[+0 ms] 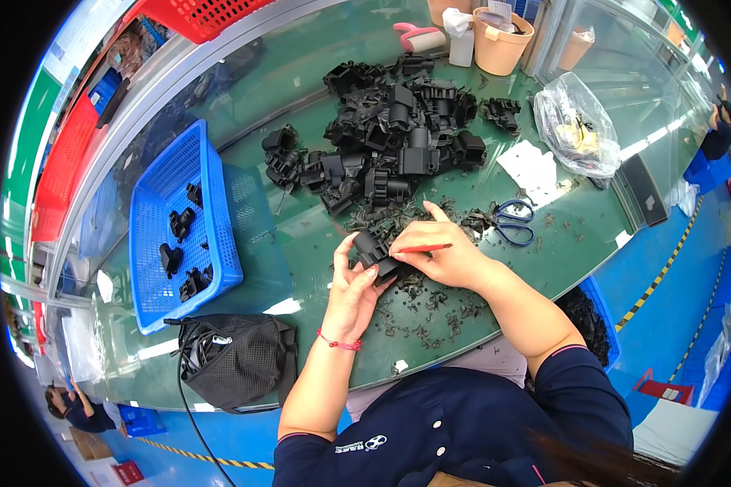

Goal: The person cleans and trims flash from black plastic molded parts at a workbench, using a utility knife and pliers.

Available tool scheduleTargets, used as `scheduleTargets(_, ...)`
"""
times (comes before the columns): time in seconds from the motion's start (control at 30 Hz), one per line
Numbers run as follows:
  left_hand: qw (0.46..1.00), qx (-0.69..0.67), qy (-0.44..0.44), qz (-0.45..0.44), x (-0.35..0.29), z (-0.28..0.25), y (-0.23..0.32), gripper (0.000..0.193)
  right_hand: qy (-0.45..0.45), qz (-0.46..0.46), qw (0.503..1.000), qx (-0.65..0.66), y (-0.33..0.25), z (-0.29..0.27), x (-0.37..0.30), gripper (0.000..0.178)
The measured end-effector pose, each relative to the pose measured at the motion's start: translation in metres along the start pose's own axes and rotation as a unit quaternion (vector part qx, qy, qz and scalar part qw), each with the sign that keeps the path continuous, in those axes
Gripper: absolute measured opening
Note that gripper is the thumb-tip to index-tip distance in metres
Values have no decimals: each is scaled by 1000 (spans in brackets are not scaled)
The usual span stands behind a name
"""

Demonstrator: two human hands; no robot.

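My left hand (355,282) is closed around a black molded plastic part (373,249), holding it up over the green table. In my right hand (440,246) is a slim red-handled tool (425,248), pinched between the fingers with its tip end against or close to the part. Its tip is hidden, so I cannot tell the kind of tool. Small black plastic scraps (426,312) lie scattered below and around both hands. Beyond them rises a large heap of similar black plastic parts (402,130).
A blue basket (227,235) at the left holds several black parts. Near the front left sits a black mesh bag (240,361) with a cable. Blue-handled scissors (513,223), white paper (528,169) and a clear plastic bag (577,126) lie rightward. An orange-tan bucket (499,49) stands behind.
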State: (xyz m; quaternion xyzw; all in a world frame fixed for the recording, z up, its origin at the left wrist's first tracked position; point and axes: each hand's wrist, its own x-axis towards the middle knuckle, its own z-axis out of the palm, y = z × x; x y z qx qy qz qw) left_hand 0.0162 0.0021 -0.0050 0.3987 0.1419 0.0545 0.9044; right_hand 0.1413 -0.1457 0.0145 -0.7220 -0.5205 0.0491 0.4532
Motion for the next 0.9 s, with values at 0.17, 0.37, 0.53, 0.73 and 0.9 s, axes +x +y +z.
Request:
scheduleTargets(0.17, 999, -41, -12, 4, 2, -4, -5, 59, 164, 122, 930, 306, 8, 7, 4, 9)
scheduleTargets(0.37, 990, -140, 18, 9, 6, -11, -3, 48, 196, 145, 734, 634, 27, -25, 2, 15)
scheduleTargets(0.53, 982, -191, 6, 0, 7, -14, 1, 37, 219, 105, 769, 591, 33, -60, -9, 17)
scheduleTargets(0.73, 975, -215, -29, -51, 6, -18, -2, 39, 121, 126, 895, 411, 5, -7, 4, 14)
scheduleTargets(0.9, 980, -190, -42, -51, 5, -16, -3, 46, 45, 170, 879, 443, 10, -4, 1, 17)
